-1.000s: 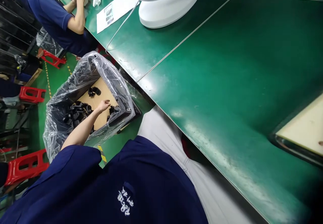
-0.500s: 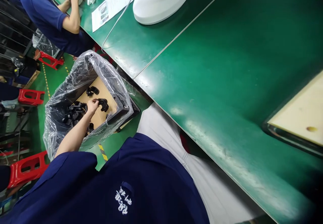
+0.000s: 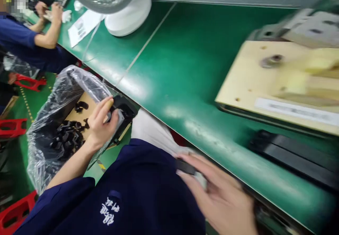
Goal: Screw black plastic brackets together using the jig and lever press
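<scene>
My left hand (image 3: 102,123) is raised over the near right edge of a plastic-lined bin (image 3: 39,136). Its thumb and fingers are curled round a black plastic part (image 3: 118,104), whose outline blends with the dark area behind. Inside the bin, several black curved plastic parts (image 3: 70,136) lie loose on cardboard. My right hand (image 3: 219,192), smeared by motion, is in front of my body near the table edge. Between its thumb and fingers it pinches a small dark piece (image 3: 186,166), too blurred to name more exactly.
A pale fixture board (image 3: 238,76) stands on the green table (image 3: 180,86), with a long black object (image 3: 293,153) before it. A white-based fan (image 3: 129,19) and a printed sheet (image 3: 83,26) are at the back left. Red stools (image 3: 12,127) stand near a co-worker (image 3: 26,47).
My left hand has come up out of the bin toward the table side. My right hand has entered view with a dark piece. The view has turned right, showing the fixture board more fully.
</scene>
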Motion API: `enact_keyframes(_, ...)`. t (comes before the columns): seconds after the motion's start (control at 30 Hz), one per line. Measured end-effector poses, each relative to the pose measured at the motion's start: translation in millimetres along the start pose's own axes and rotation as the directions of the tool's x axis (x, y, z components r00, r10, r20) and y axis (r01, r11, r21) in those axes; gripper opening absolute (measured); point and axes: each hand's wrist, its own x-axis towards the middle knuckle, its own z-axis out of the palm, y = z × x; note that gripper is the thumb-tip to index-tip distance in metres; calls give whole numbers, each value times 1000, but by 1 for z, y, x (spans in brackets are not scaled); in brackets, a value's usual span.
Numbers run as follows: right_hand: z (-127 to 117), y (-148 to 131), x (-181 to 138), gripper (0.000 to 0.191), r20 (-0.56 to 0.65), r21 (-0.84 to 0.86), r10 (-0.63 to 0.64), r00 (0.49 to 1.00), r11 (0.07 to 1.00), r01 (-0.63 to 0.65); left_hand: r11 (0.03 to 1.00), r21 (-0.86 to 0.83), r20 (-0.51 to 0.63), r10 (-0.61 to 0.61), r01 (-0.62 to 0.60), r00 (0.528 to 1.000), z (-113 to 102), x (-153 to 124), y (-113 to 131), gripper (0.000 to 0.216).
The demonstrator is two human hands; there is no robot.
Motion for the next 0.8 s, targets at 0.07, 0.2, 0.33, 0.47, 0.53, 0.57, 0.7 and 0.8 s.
enact_keyframes(0.07, 10, -5, -4, 33, 57, 38, -58, 997, 998, 56, 974, -67, 9, 218, -217, 976, 10, 0, 41, 40)
enact_keyframes(0.2, 27, -6, -7, 38, -22, 117, -81, 996, 990, 83, 922, -165, 15, 357, -350, 934, 21, 0, 86, 48)
enact_keyframes(0.33, 23, -3, -13, 37, -114, 99, -51, 992, 993, 63, 868, -179, 13, 473, -463, 881, 24, -2, 94, 55)
enact_keyframes(0.47, 17, 0, -15, 35, -119, 110, -83, 989, 989, 96, 856, -146, -26, 498, -496, 867, 24, -7, 92, 56)
enact_keyframes(0.53, 16, 1, -14, 34, -105, 117, -93, 990, 988, 105, 864, -123, -21, 490, -489, 872, 24, -9, 92, 56)
enact_keyframes(0.57, 16, 2, -13, 34, -95, 117, -99, 991, 987, 110, 869, -114, -15, 484, -482, 875, 23, -10, 92, 56)
enact_keyframes(0.7, 19, 1, -11, 31, -91, 85, -142, 986, 985, 150, 867, -100, -28, 488, -488, 872, 21, -12, 94, 53)
enact_keyframes(0.8, 27, 1, -12, 30, -185, -6, -155, 970, 988, 156, 844, -129, -55, 517, -520, 854, 19, -14, 98, 48)
